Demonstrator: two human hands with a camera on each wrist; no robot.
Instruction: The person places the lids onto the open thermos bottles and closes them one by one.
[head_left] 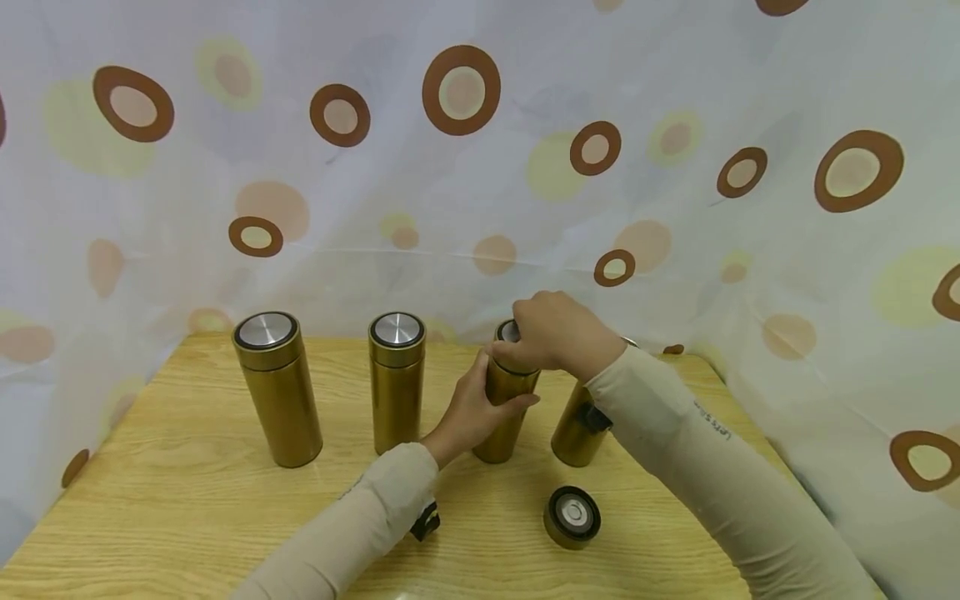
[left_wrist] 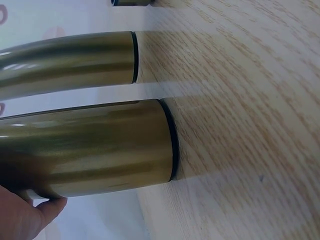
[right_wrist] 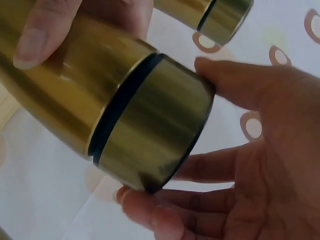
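My left hand (head_left: 476,412) grips the body of a gold thermos bottle (head_left: 497,446) standing upright on the table. Over the top of the same bottle, my right hand (head_left: 558,333) holds its gold lid (right_wrist: 155,120) between thumb and fingers. A dark band shows between lid and body in the right wrist view, where the left thumb (right_wrist: 42,40) lies along the bottle's side. Only fingers of the left hand show at the lower left of the left wrist view, touching the bottle (left_wrist: 100,150). In the head view, the right hand partly covers the silver-topped lid.
Two more lidded gold bottles (head_left: 281,408) stand at left on the wooden table (head_left: 187,517). Another bottle (head_left: 576,437) is at right, its upper part mostly behind the right arm. A loose lid (head_left: 572,518) lies underside up in front. A patterned curtain (head_left: 405,183) hangs behind.
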